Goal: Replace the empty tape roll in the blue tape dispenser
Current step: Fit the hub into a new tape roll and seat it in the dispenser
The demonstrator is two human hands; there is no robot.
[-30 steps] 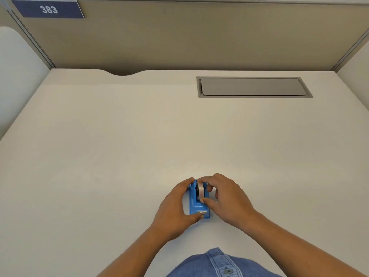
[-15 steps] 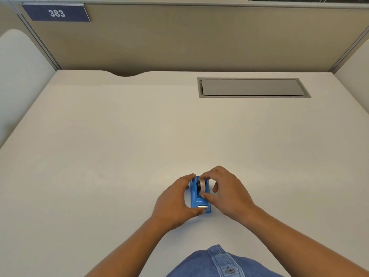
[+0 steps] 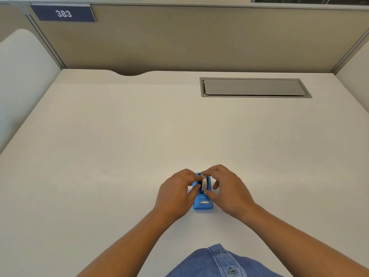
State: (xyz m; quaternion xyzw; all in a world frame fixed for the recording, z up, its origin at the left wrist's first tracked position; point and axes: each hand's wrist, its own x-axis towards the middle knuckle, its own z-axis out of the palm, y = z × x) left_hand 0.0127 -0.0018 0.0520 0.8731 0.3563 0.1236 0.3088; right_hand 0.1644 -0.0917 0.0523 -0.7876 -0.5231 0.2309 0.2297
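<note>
Blue dispenser [image 3: 202,204] on desk; both hands [image 3: 175,193] [image 3: 227,190] pinching tape roll [image 3: 204,182]

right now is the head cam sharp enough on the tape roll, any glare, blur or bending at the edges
Head view: soft, even light, no glare on the desk, only faint shadows by the hands. The blue tape dispenser is sharp; the tape roll is small and slightly smeared between the left hand and right hand. Wide-angle bending shows in the splayed partition edges.
</note>
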